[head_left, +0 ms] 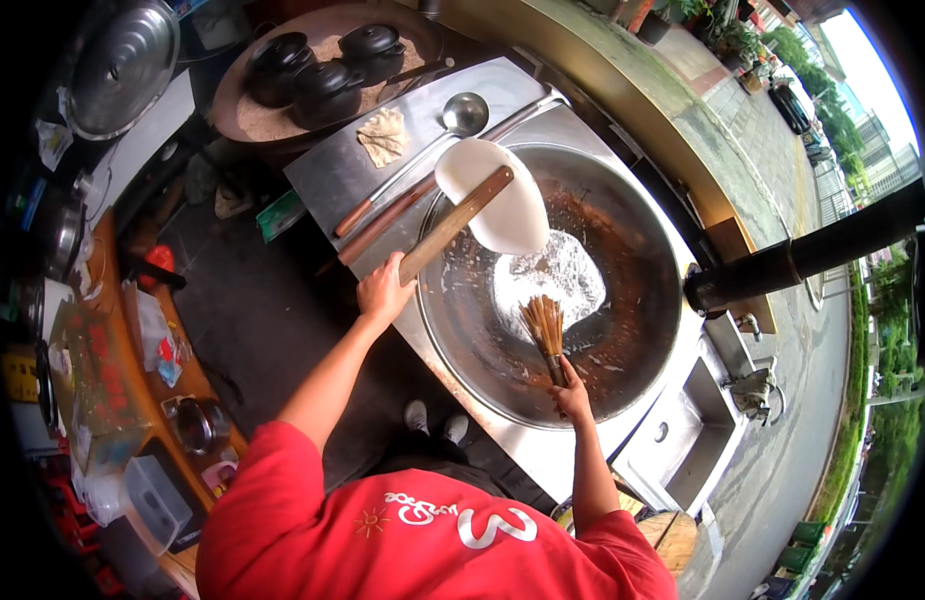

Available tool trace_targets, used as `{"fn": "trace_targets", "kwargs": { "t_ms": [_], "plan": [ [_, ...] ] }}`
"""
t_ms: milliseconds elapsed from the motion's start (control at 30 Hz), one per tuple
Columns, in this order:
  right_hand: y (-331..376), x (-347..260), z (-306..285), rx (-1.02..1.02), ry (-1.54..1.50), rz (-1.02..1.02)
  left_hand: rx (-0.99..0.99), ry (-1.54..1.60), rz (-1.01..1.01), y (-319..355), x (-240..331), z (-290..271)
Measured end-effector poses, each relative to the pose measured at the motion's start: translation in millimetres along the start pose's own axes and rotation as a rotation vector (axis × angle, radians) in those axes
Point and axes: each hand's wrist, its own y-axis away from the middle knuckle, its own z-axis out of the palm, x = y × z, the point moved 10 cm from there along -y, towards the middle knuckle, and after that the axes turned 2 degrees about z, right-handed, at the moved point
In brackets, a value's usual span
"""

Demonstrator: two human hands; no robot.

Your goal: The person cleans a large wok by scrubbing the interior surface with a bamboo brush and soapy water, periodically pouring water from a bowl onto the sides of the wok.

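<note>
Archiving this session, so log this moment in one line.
left hand: holds wooden-handled white-headed tool | right hand: holds bristle brush | wok: whitish liquid inside

The head-worn fisheye looks steeply down from above the red shirt (423, 555) onto the nearby wok (638, 300).

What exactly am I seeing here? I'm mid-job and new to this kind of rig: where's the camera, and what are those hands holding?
There's no machine: a person works bare-handed. The single picture comes from a wide camera on their head, looking down, so straight edges bend near the rim.

The left hand grips a wooden handle that runs across a broad white scoop head. The right hand holds a stiff brush, bristles toward foamy white liquid in a large wok.

On the steel counter beside it lie a ladle and a crumpled cloth.
</note>
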Motion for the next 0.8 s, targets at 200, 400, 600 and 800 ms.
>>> {"fn": "trace_targets", "kwargs": {
  "t_ms": [200,400,600,800],
  "plan": [
    [6,20,-27,-0.094,0.455,-0.195,0.084,0.019,-0.180,32,-51,4],
    [26,39,-12,-0.429,0.688,-0.059,0.149,0.046,-0.212,51,-75,7],
    [14,18,40,-0.611,0.488,-0.061,0.113,0.100,-0.151,42,-69,32],
    [-42,-91,145,-0.667,0.276,-0.149,0.038,0.198,-0.165,37,-90,57]
  ]
}}
